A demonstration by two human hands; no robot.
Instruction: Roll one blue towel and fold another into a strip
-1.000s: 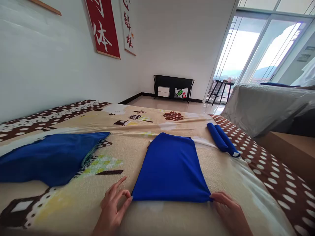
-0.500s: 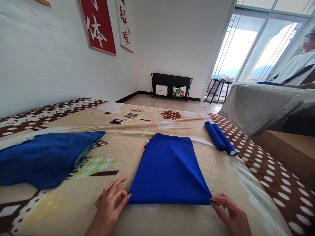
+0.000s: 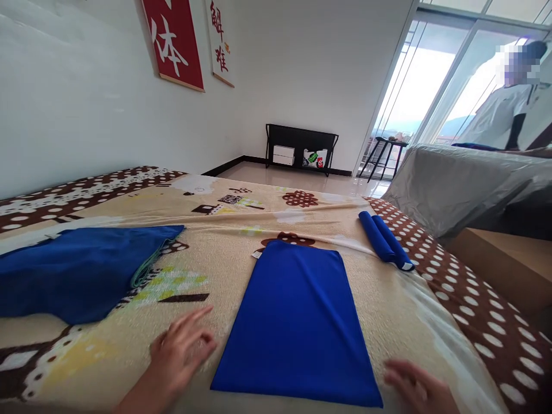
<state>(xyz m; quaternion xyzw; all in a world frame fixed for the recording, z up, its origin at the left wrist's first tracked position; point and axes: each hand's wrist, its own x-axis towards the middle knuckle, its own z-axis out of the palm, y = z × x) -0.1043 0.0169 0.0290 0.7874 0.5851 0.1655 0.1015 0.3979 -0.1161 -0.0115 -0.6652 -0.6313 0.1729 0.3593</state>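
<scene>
Head view, entry one: folded blue cloth [image 3: 297, 322]. It lies flat on the patterned blanket [image 3: 215, 253], long axis running away from us, a small white tag at its far left corner. Against the picture of half a second ago, its near edge sits closer to us and its surface is smoother; both near corners, pinched then, now lie free.

Entry two: left hand [image 3: 183, 348]. Fingers spread, palm down, resting on or just over the blanket beside the cloth's left edge. It holds nothing.

Entry three: right hand [image 3: 414, 385]. Blurred, fingers loosely open, just beside the near right corner. It holds nothing; we cannot tell whether it touches the cloth.

We judge that the cloth has just been drawn toward us, flattened and let go, so this fold looks settled.

Entry four, surroundings: unfolded blue cloth [image 3: 81, 270] well apart at left; two rolled blue cloths [image 3: 386, 241] near the blanket's right border; a second person [image 3: 504, 109] by the window.
</scene>
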